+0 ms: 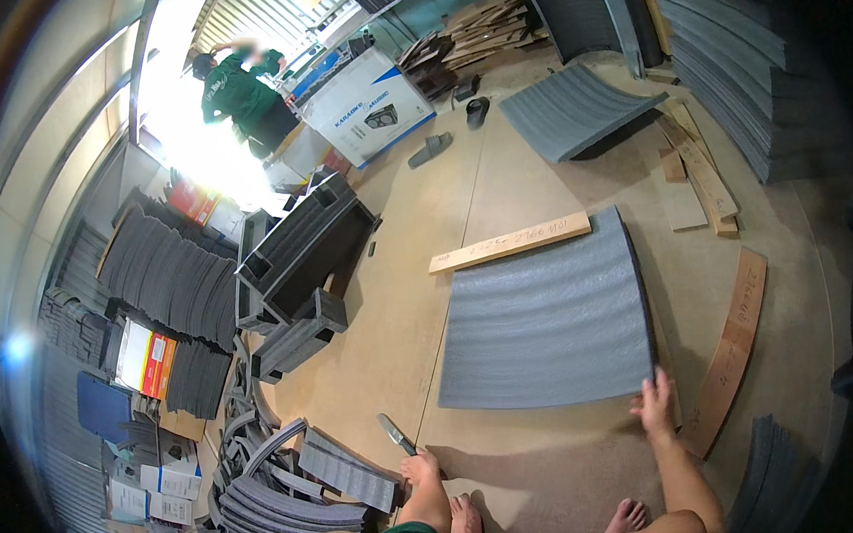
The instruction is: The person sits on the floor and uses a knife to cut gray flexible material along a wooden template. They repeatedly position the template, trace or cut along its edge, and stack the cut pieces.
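My left hand is closed on the handle of a knife, its blade pointing up and left over the floor. My right hand grips the near right corner of a large grey foam sheet with gently waved surface, lying on the floor in front of me. A pale wooden board with handwriting lies along the sheet's far edge. Right of the sheet is a curved brown board. My bare feet show at the bottom, on either side of a shadow.
Black foam frames and stacked foam sheets line the left; curved strips lie lower left. A co-worker in green bends by a large box. Another sheet, planks, sandals and tall stacks are farther back.
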A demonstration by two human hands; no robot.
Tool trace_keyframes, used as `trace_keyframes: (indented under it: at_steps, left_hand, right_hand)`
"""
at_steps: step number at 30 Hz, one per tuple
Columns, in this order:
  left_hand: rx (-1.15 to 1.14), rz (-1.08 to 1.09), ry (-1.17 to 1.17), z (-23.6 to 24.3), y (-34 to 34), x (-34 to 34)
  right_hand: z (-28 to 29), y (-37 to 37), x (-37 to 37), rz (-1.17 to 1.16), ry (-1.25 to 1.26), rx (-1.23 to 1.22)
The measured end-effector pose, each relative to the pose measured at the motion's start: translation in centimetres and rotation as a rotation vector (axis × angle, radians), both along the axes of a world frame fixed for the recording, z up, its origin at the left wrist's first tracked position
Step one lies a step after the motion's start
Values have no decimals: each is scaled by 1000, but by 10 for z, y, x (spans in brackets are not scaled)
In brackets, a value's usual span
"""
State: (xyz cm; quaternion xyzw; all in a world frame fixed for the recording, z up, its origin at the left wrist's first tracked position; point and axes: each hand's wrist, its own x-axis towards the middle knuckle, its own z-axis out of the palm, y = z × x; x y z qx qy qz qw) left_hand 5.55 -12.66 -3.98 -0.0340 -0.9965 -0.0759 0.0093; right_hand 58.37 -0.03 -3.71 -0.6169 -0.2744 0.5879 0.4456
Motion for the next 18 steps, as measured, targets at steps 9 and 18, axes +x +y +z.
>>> trace_keyframes:
  at_steps: [9,18]
  left_hand:
    - [413,-683,180,9,87,2]
    - [527,-657,-730,-8,139,150]
  right_hand:
    - [35,81,84,-503,-117,243]
    - [16,-11,-37,-53,4,39]
